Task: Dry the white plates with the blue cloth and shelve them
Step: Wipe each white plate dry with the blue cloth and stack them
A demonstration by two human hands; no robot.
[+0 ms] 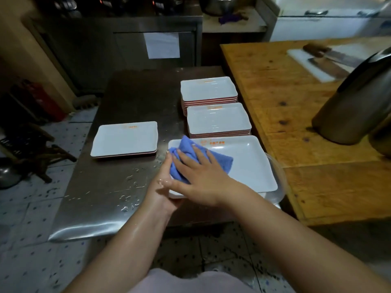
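While under blue cloth, white rectangular plate, orange-lettered rim.

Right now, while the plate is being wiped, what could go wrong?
The white rectangular plate sits near the steel table's front edge, so a hard wipe could push it off. Water drops lie beside it, and the left hand looks wet, so its grip might slip. The right hand presses the blue cloth.

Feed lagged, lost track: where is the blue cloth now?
In the head view, the blue cloth lies on the nearest white plate, pressed under the right hand, just before the plate stacks.
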